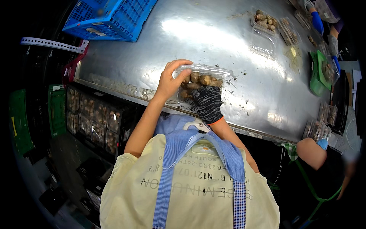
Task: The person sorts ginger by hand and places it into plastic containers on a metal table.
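Observation:
Just in front of me, near the table's edge, stands a clear plastic clamshell box (pixel 180 97) holding several small brown taro-like tubers (pixel 204 80). My bare left hand (pixel 171 80) grips its far left corner, with the thumb at the tubers and the fingers by the raised clear lid (pixel 208 69). Over the near part of the box lies my right hand (pixel 208 102), in a dark grey knitted glove with an orange cuff. Its fingers touch the tubers; the fingertips are partly hidden, so I cannot tell whether they hold one.
Dirt crumbs dot the metal table (pixel 137 61). A blue plastic crate (pixel 114 21) sits far left. Filled boxes (pixel 93 114) are stacked below left. Another tuber box (pixel 265 20) stands far right, before a co-worker's gloved arm (pixel 317 23) and a green plastic container (pixel 316 84). Another person (pixel 311 154) is lower right.

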Demonstrator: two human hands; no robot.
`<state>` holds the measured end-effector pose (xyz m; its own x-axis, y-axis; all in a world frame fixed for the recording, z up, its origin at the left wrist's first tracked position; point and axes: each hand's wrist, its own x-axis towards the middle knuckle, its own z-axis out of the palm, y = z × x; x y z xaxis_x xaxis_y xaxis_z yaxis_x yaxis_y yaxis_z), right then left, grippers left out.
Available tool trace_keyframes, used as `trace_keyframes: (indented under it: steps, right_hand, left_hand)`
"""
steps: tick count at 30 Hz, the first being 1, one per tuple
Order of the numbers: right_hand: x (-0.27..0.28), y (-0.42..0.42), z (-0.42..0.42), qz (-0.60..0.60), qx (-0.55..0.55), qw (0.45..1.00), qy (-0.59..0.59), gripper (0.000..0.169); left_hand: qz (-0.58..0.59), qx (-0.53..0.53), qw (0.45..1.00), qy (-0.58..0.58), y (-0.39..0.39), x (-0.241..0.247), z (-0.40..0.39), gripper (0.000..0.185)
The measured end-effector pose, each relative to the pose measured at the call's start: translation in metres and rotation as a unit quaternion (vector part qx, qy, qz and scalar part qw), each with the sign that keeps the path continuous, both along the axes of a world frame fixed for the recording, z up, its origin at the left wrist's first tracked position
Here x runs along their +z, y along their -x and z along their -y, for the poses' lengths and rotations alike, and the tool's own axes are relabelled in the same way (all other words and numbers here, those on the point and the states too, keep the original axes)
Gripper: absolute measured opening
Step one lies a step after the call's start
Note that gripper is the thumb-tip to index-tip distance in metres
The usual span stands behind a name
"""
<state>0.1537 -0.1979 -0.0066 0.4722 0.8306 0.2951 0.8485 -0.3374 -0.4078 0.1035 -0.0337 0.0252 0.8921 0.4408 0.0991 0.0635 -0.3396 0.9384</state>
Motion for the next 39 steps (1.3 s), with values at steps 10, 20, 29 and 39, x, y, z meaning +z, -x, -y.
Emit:
trace_keyframes:
  steps: [10, 20, 29, 39]
  right_hand:
    - [-0.047, -0.018, 0.104, -0.47, -0.274, 0.806, -0.232, 0.024]
    - [-0.063, -0.026, 0.077, -0.356, -0.124, 0.926, 0.016, 0.071]
    - [-0.04, -0.048, 0.117, -0.689, -0.115, 0.656, -0.286, 0.093]
    - [-0.05, -0.181, 0.212, -0.641, -0.147, 0.436, -0.614, 0.063]
  left_hand:
    - [-0.084, -0.03, 0.992, 0.092, 0.049, -0.019, 0.016, 0.092]
    - [-0.098, -0.004, 0.91, 0.403, 0.057, -0.048, 0.041, 0.094]
    - [-0.084, -0.034, 0.931, 0.354, 0.014, -0.014, 0.1, 0.104]
    - [-0.123, -0.121, 0.945, 0.277, -0.057, 0.005, 0.15, 0.085]
